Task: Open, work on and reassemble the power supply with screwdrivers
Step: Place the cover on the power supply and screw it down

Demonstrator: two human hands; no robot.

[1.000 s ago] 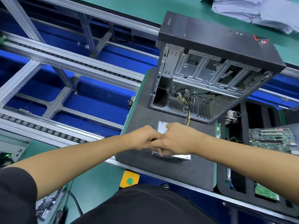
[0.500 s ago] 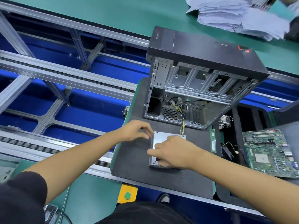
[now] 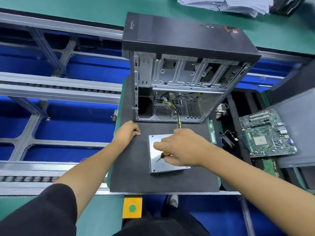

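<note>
A silver metal power supply (image 3: 157, 165) lies flat on the dark foam mat (image 3: 133, 167), its yellow and black wires (image 3: 178, 122) running back into the open computer case (image 3: 187, 72). My right hand (image 3: 182, 148) hovers over the supply and grips a small screwdriver (image 3: 162, 156) with an orange and black handle, tip pointing down-left at the lid. My left hand (image 3: 127, 132) rests on the mat to the left of the supply, fingers curled under, holding nothing that I can see.
A green motherboard (image 3: 267, 133) lies to the right with a memory stick (image 3: 211, 132) and loose parts beside it. Conveyor rails (image 3: 59, 89) run along the left. A yellow box with a green button (image 3: 132, 208) sits below the mat. Papers (image 3: 221, 4) lie at the back.
My hands were together over the supply; the left one has drawn away to the left onto the mat. The right hand has lifted slightly, and the screwdriver now shows beneath it.
</note>
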